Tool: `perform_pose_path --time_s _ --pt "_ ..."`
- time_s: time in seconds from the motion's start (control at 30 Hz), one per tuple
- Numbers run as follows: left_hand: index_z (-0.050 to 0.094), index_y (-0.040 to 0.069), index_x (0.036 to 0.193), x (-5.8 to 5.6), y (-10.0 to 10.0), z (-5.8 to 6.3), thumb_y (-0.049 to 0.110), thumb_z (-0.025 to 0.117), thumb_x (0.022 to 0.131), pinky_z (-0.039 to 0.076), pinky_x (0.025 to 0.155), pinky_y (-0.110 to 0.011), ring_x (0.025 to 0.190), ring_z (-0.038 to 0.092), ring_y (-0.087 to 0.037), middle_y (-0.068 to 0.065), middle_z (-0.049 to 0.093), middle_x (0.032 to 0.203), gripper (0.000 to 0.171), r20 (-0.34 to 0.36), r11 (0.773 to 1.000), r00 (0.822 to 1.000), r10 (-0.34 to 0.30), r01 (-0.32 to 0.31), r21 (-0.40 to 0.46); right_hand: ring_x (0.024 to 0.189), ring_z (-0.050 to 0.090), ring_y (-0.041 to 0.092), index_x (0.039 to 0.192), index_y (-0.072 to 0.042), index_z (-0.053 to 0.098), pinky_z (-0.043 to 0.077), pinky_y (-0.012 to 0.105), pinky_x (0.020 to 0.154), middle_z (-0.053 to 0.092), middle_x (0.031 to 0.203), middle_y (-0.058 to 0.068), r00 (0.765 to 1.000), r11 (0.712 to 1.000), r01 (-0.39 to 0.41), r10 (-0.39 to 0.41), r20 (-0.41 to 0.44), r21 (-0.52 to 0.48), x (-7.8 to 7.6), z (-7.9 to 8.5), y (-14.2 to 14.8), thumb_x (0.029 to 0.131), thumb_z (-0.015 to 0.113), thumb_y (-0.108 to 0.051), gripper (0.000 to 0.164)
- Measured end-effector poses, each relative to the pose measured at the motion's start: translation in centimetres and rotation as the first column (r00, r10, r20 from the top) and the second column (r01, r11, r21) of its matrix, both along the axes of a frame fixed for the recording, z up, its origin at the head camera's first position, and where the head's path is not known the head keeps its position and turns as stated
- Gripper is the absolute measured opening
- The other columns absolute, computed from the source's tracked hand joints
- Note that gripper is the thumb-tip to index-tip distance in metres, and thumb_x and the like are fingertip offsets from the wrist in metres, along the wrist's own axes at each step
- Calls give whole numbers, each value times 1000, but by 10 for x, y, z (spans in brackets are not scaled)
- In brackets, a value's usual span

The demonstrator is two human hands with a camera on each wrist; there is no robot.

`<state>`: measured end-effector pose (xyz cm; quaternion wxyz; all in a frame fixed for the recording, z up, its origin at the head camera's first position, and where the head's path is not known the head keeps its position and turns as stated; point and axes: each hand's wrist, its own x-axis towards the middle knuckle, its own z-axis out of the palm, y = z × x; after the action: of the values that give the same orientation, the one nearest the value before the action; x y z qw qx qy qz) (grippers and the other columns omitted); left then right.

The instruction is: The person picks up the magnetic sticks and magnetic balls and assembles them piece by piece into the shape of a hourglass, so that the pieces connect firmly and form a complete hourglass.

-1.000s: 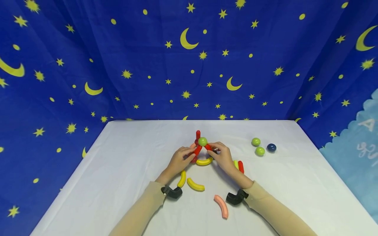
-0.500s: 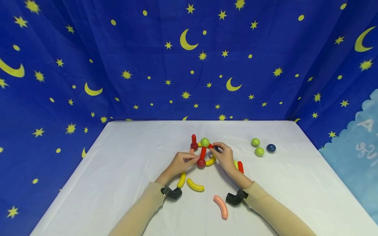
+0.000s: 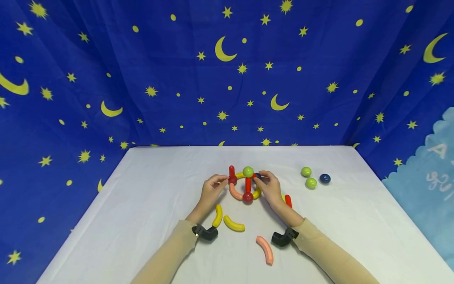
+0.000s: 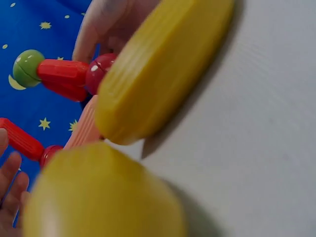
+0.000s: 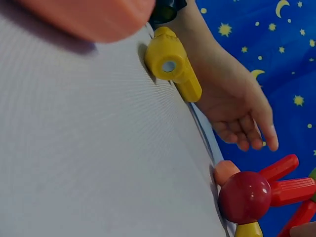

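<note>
In the head view, a magnetic ball-and-rod frame stands mid-table. Its base is a ring of curved rods, including a pink rod (image 3: 235, 193), joining a left dark red ball (image 3: 232, 179), a front dark red ball (image 3: 248, 198) and a dark blue ball (image 3: 258, 176). One red rod (image 3: 248, 184) rises from the front ball to a green ball (image 3: 248, 172). Another red rod (image 3: 231, 171) stands on the left ball, its top free. My left hand (image 3: 211, 193) is beside that ball, fingers relaxed. My right hand (image 3: 270, 190) pinches the dark blue ball, partly hiding it.
Two yellow curved rods (image 3: 234, 223) and a pink curved rod (image 3: 265, 250) lie in front. A loose red rod (image 3: 288, 200) lies by the right forearm. Two green balls (image 3: 311, 183) and a blue ball (image 3: 324, 178) sit at right on the white table (image 3: 340, 236).
My left hand has let go of the frame's front part and moved back to the left ball. The frame has turned, its front ball shifting right. My right hand stays at the blue ball.
</note>
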<state>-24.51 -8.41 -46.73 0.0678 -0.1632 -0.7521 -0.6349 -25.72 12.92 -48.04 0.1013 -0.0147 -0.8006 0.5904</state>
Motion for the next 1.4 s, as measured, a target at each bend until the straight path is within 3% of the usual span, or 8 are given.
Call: perform_pose_path --time_s 0.07,0.13,0.27,0.4,0.57,0.8,1.0,1.4 --pt "59 -9 120 0 0 1 2 60 90 50 95 -34 110 57 -33 -26 60 122 32 -7 999 1000 25 -25 -37 104 60 34 118 5 58 48 12 73 60 120 24 999 1000 27 -27 26 -1 0 0 0 88 65 -10 34" --pt "50 -5 132 -1 0 1 4 60 90 42 106 -44 125 48 -37 -23 51 136 44 31 998 999 -6 8 -63 103 59 33 117 5 58 45 9 70 59 120 24 999 999 35 -35 42 -3 0 0 -1 88 65 -11 33" --pt "37 2 144 -9 0 -15 11 59 93 32 113 -49 136 38 -36 -18 42 147 57 94 995 995 -45 53 -88 104 61 34 116 4 59 50 18 77 60 119 24 998 1000 19 -19 54 -1 -1 0 -2 88 65 -9 31" --pt "43 4 142 -19 0 -33 19 56 96 37 110 -46 129 48 -34 -18 52 139 50 40 992 999 22 -16 -125 107 62 34 115 4 60 52 28 86 62 119 23 999 1000 -24 25 48 -14 -2 -1 -3 89 65 -10 30" --pt "54 0 132 -20 -1 -36 17 56 96 46 100 -48 112 59 -35 -23 60 122 40 -56 982 996 73 -82 -170 115 59 36 121 5 57 48 41 99 60 123 24 989 990 -136 138 44 -41 -2 -2 -3 90 63 -11 35" --pt "61 4 126 -21 -2 -35 21 59 94 51 94 -39 109 60 -27 -14 66 116 36 -108 964 993 36 -63 -259 127 51 35 127 2 54 37 46 111 56 132 21 968 971 -231 236 82 -64 0 -1 -4 92 63 -21 43" --pt "63 6 123 -20 -2 -35 22 60 94 52 87 -29 102 60 -23 -12 67 113 34 -133 961 991 21 -57 -271 134 42 38 133 4 47 34 48 112 48 139 24 949 954 -290 296 110 -71 1 0 -6 87 68 -15 54" --pt "65 9 121 -20 -1 -34 22 61 93 50 81 -21 94 58 -16 -9 68 111 31 -104 960 994 15 -43 -277 132 46 35 129 2 51 37 45 110 52 136 21 958 958 -287 287 22 1 2 -4 -9 84 71 -14 52"
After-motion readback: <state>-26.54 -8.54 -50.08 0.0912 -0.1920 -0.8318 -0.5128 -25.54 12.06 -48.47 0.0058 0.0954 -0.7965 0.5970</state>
